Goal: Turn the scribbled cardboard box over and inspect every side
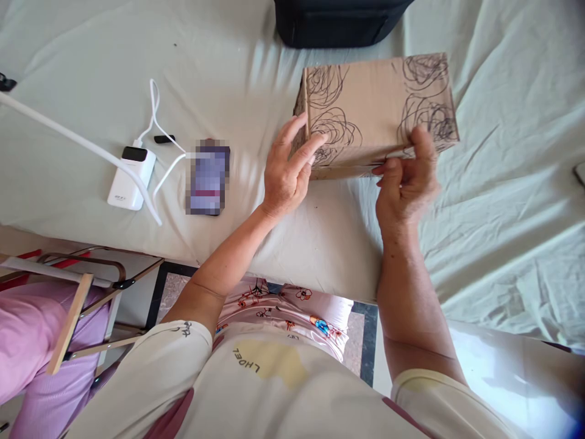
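Observation:
A brown cardboard box with black scribbles lies on a pale green bedsheet. My left hand rests at the box's near left corner, fingers spread and touching its side. At the near right edge my right hand has its thumb on the box's top and its fingers curled under the front edge, pinching it.
A white power bank with white cables lies at the left beside a phone. A dark bag sits beyond the box. At lower left stand a wooden chair frame and pink fabric.

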The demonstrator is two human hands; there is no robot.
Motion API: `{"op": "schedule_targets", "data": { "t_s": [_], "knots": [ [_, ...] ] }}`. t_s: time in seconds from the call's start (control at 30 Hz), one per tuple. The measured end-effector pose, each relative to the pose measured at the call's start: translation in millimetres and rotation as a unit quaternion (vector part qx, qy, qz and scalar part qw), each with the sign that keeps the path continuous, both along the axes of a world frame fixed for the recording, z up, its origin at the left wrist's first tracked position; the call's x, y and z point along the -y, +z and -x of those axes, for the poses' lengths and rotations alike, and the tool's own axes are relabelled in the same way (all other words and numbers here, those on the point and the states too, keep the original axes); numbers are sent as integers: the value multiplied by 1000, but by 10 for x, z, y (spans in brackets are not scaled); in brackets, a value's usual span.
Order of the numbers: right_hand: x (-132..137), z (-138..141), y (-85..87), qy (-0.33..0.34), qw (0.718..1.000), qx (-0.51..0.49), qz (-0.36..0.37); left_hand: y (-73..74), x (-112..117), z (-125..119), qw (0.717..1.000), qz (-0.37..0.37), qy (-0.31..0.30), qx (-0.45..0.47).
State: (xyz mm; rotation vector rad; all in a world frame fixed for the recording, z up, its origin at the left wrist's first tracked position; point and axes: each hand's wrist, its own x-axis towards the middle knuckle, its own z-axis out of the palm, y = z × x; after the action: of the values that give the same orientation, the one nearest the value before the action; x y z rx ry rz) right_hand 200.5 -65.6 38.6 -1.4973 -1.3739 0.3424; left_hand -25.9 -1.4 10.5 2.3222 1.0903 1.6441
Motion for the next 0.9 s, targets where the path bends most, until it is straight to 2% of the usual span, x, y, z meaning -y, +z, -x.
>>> {"op": "schedule_targets", "data": {
  "t_s": [0.13, 0.23, 0.33, 0.47, 0.57, 0.7, 0.8, 0.9],
  "knots": [
    [-46, -106, 17, -63, 997, -19, -25, -60, -57, 85, 997, 74, 2, 16],
    [-99, -178, -28, -99, 994, -20, -29, -68, -62, 97, 996, 87, 10, 23],
    [-137, -210, -49, -125, 992, -8, 17, -59, -51, 70, 994, 103, 13, 41],
    [-146, -228, -86, -102, 988, 34, 113, -96, -58, 46, 984, 171, 42, 25],
    [-168, -302, -228, -85, 988, 93, 88, -153, -77, 66, 976, 201, 87, -21],
    [-205, -414, -420, -54, 989, 134, 43, -195, -82, 96, 969, 176, 165, -56],
    [-201, -410, -402, -48, 987, 134, 70, -171, -74, 93, 963, 176, 191, -71],
    [-181, -338, -282, -58, 986, 110, 106, -81, -57, 78, 962, 197, 177, -69]
  ]
}}
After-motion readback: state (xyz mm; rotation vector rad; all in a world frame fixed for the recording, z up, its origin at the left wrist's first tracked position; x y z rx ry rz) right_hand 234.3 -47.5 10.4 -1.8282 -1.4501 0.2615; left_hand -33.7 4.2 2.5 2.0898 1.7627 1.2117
